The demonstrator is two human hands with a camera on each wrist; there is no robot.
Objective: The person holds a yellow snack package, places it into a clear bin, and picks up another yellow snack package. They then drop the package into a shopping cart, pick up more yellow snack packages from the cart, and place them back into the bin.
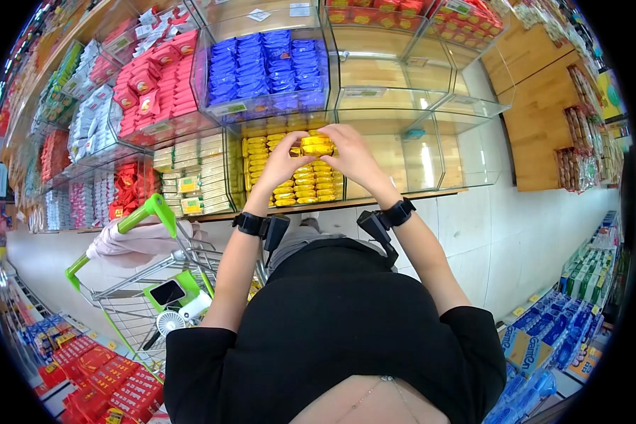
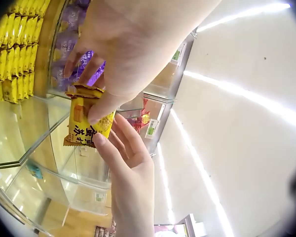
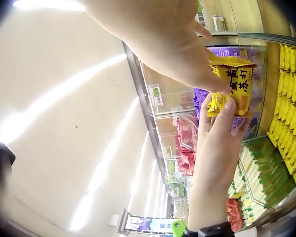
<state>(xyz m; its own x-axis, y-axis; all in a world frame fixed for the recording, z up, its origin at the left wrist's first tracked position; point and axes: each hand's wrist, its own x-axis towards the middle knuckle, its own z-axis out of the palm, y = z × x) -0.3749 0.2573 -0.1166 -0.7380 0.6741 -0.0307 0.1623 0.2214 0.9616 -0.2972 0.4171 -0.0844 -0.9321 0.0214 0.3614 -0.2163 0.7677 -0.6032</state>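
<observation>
Packet (image 1: 317, 145), yellow, sits between both hands, held above the like yellow packets (image 1: 305, 187) stocked at the shelf (image 1: 403, 197) front edge, over the back right part of that stock. Long axis looks hand to hand, crimped ends left and right, roughly parallel to the shelf's front edge. Neither hand is nearer, both are on it: left hand (image 1: 286, 161) pinches one end, thumb on the printed face; right hand (image 1: 351, 152) pinches the other. Could be more than one packet, edges overlap; can't tell.

Writing: big dark characters on the packet, 黄, 打, 苏 legible, fourth probably 蛋. No brand I can make out. Price tag (image 1: 231, 108) under the blue packs (image 1: 268, 67) too small to read. Carton (image 1: 526, 350) lower right has lettering starting with G, rest unsure.
</observation>
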